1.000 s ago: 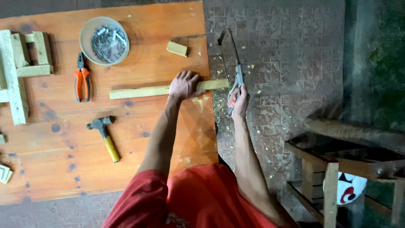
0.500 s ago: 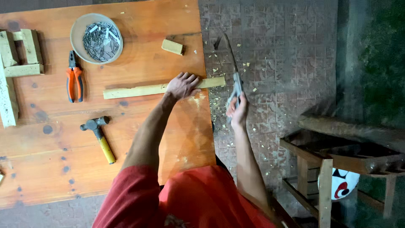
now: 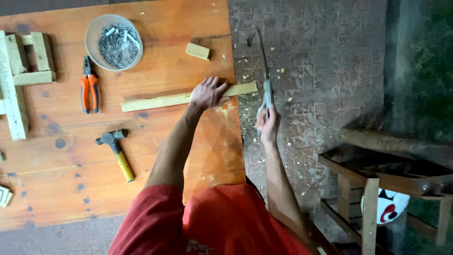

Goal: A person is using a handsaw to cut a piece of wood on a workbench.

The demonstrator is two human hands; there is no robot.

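Note:
A long pale wooden strip (image 3: 160,100) lies across the orange wooden table (image 3: 155,179), its right end jutting past the table's edge. My left hand (image 3: 208,92) presses flat on the strip near that edge. My right hand (image 3: 268,123) grips the handle of a hand saw (image 3: 264,71), whose thin blade points away from me just beyond the strip's overhanging end. Sawdust and chips lie on the tiled floor (image 3: 306,56) below.
On the table are a grey bowl of nails (image 3: 113,41), orange-handled pliers (image 3: 89,85), a yellow-handled hammer (image 3: 116,152), a small wood offcut (image 3: 197,51) and a wooden frame assembly (image 3: 21,75) at the left. A wooden stool frame (image 3: 373,189) stands at the right.
My right hand has drawn the saw back toward me along the strip's overhanging end. My left hand stays pressed on the strip. The view has shifted slightly.

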